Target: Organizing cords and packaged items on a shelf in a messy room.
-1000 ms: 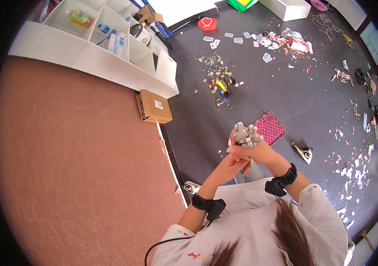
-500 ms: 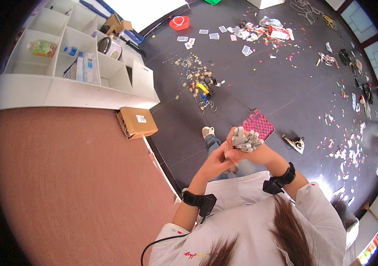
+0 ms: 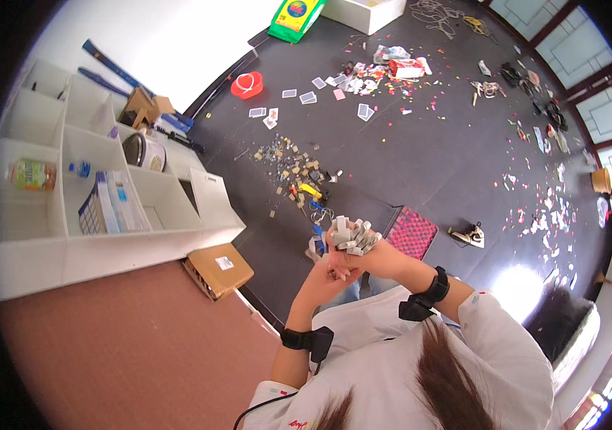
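Close to my body, a bunch of grey-white folded strips (image 3: pixel 356 236) stands up out of my right hand (image 3: pixel 372 261). The fingers of that hand are closed around its lower part. My left hand (image 3: pixel 326 278) meets the right one just below the bunch. Its fingers are bent in against the right palm, and anything between them is hidden. Beyond my hands lies a flat pink-and-black checkered thing (image 3: pixel 412 233), with a dark shoe (image 3: pixel 468 235) on its right.
Along the left, a white compartment shelf (image 3: pixel 98 240) borders a brown surface (image 3: pixel 134 344), with a cardboard box (image 3: pixel 218 271) at its corner. Small scattered pieces (image 3: pixel 288 168), playing cards (image 3: pixel 308 98), a red bucket (image 3: pixel 247 86) and litter (image 3: pixel 553 215) lie on the dark floor (image 3: pixel 420 158).
The view has shifted, bringing a green-and-yellow bag and more of the white box into sight at the far end. Both hands appear farther left, still together at the bunch of strips.
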Action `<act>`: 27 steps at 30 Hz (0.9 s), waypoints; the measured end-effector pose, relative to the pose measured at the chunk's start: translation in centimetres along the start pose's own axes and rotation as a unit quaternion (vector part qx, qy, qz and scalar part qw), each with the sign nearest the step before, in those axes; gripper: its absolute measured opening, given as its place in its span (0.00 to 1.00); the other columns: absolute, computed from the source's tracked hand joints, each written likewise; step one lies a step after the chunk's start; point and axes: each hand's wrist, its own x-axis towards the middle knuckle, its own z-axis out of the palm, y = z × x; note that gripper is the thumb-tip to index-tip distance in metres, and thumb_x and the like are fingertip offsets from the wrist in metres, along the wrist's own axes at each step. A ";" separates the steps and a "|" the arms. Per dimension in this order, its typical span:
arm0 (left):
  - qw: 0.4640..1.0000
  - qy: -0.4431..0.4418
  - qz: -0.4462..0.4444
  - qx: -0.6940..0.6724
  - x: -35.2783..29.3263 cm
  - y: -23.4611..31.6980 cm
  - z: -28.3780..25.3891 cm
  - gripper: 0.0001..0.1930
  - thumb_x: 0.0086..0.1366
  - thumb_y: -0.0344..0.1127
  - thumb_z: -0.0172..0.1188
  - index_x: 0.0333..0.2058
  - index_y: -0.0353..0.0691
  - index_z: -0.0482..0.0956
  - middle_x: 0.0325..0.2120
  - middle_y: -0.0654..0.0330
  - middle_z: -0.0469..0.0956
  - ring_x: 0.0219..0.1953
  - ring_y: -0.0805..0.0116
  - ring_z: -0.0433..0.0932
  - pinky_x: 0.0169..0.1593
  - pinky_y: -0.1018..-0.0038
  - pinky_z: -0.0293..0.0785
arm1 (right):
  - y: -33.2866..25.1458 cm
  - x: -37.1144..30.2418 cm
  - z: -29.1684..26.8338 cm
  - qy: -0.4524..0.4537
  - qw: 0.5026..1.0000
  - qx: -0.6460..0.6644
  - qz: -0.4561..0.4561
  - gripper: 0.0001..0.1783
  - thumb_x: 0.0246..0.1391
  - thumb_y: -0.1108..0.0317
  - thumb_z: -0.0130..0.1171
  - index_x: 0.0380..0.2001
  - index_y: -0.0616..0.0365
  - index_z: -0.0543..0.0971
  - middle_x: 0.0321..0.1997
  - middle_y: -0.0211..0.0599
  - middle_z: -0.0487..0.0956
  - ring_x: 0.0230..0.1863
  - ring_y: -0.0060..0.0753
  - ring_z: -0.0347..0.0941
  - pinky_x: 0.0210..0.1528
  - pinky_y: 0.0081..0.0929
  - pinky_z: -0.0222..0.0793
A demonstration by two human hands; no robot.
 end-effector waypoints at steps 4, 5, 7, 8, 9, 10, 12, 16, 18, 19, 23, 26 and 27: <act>0.999 -0.012 0.022 0.048 2.2 -0.3 -2.4 0.06 0.56 0.29 0.61 0.31 0.37 0.72 0.19 0.71 0.67 0.22 0.84 0.62 0.25 0.83 0.59 | -1.2 1.9 0.0 0.109 0.993 0.028 -0.044 0.10 0.53 0.69 0.59 0.24 0.57 0.69 0.19 0.22 0.68 0.22 0.13 0.65 0.25 0.16 0.59; 0.998 -0.023 0.026 0.050 2.8 -0.6 -2.8 0.06 0.56 0.29 0.61 0.31 0.37 0.72 0.19 0.71 0.67 0.22 0.84 0.62 0.25 0.83 0.59 | -1.2 2.2 -0.5 0.119 0.991 0.026 -0.051 0.10 0.53 0.69 0.59 0.24 0.57 0.69 0.19 0.22 0.68 0.22 0.13 0.65 0.25 0.16 0.59; 0.990 -0.076 -0.065 0.097 4.4 -0.2 -3.3 0.08 0.57 0.32 0.61 0.31 0.36 0.72 0.17 0.71 0.66 0.21 0.83 0.61 0.24 0.81 0.58 | -1.4 2.3 -2.0 0.132 0.989 -0.001 -0.073 0.09 0.53 0.70 0.59 0.24 0.57 0.69 0.19 0.21 0.68 0.25 0.12 0.64 0.28 0.16 0.60; 0.990 -0.082 -0.062 0.101 5.2 0.4 -3.2 0.09 0.57 0.34 0.61 0.31 0.36 0.73 0.15 0.70 0.65 0.20 0.82 0.60 0.23 0.80 0.57 | -2.0 2.0 -2.4 0.133 0.989 0.003 -0.068 0.08 0.53 0.72 0.59 0.26 0.56 0.69 0.23 0.21 0.68 0.28 0.12 0.64 0.31 0.16 0.61; 0.988 -0.096 -0.058 0.104 5.7 0.1 -3.1 0.09 0.57 0.34 0.61 0.31 0.36 0.73 0.15 0.70 0.65 0.20 0.82 0.60 0.23 0.80 0.57 | -2.2 1.8 -2.4 0.145 0.987 0.002 -0.076 0.08 0.53 0.72 0.59 0.26 0.56 0.69 0.23 0.21 0.68 0.28 0.12 0.64 0.31 0.16 0.61; 0.986 -0.111 -0.044 0.118 6.1 -0.3 -3.4 0.09 0.57 0.33 0.61 0.32 0.36 0.73 0.16 0.70 0.66 0.20 0.82 0.60 0.23 0.80 0.57 | -2.5 1.8 -1.9 0.175 0.980 0.001 -0.098 0.07 0.52 0.73 0.59 0.27 0.56 0.69 0.25 0.21 0.69 0.28 0.12 0.64 0.33 0.17 0.62; 0.981 -0.143 -0.063 0.116 7.2 0.4 -3.4 0.08 0.57 0.33 0.60 0.31 0.36 0.73 0.16 0.68 0.67 0.19 0.80 0.62 0.23 0.79 0.59 | -2.8 1.5 -2.7 0.188 0.978 -0.013 -0.087 0.08 0.52 0.75 0.58 0.32 0.57 0.69 0.30 0.21 0.69 0.31 0.13 0.66 0.36 0.17 0.65; 0.972 -0.197 -0.098 0.079 10.5 1.2 -2.7 0.08 0.56 0.32 0.61 0.31 0.36 0.72 0.21 0.63 0.70 0.22 0.77 0.67 0.27 0.78 0.64 | -4.3 0.9 -4.5 0.198 0.973 0.040 -0.108 0.08 0.51 0.73 0.59 0.30 0.56 0.69 0.28 0.22 0.70 0.30 0.13 0.65 0.32 0.17 0.64; 0.982 -0.158 0.062 0.085 11.5 1.1 -1.6 0.09 0.55 0.31 0.62 0.32 0.36 0.72 0.26 0.60 0.72 0.27 0.74 0.69 0.29 0.78 0.65 | -4.4 0.9 -5.6 0.222 0.965 0.031 -0.138 0.08 0.51 0.73 0.59 0.30 0.56 0.69 0.27 0.22 0.70 0.30 0.13 0.65 0.31 0.17 0.63; 0.980 -0.170 0.063 0.088 12.2 0.7 -1.5 0.09 0.55 0.31 0.62 0.32 0.36 0.72 0.26 0.60 0.72 0.27 0.74 0.69 0.29 0.78 0.65 | -4.6 0.8 -6.0 0.240 0.957 0.019 -0.161 0.08 0.51 0.72 0.60 0.30 0.56 0.69 0.26 0.22 0.70 0.29 0.13 0.65 0.30 0.17 0.62; 0.960 -0.212 0.100 0.156 15.1 2.4 0.4 0.11 0.52 0.30 0.64 0.32 0.37 0.72 0.27 0.59 0.73 0.28 0.71 0.71 0.30 0.76 0.66 | -5.4 -0.3 -8.2 0.269 0.944 0.053 -0.185 0.16 0.51 0.70 0.61 0.43 0.57 0.71 0.28 0.22 0.73 0.25 0.12 0.64 0.26 0.16 0.61; 0.970 -0.204 0.070 0.112 16.6 5.2 2.8 0.14 0.53 0.30 0.65 0.38 0.35 0.74 0.27 0.62 0.77 0.31 0.68 0.77 0.34 0.73 0.71 | -6.0 -1.5 -10.5 0.238 0.957 -0.022 -0.162 0.25 0.50 0.68 0.62 0.51 0.56 0.67 0.31 0.24 0.74 0.26 0.14 0.67 0.29 0.18 0.66; 0.967 -0.215 0.072 0.115 17.0 5.0 3.2 0.14 0.53 0.30 0.65 0.38 0.35 0.74 0.27 0.62 0.77 0.31 0.68 0.77 0.34 0.73 0.71 | -6.3 -1.8 -10.9 0.241 0.951 -0.086 -0.173 0.24 0.50 0.67 0.62 0.50 0.57 0.68 0.31 0.25 0.74 0.27 0.15 0.68 0.30 0.19 0.67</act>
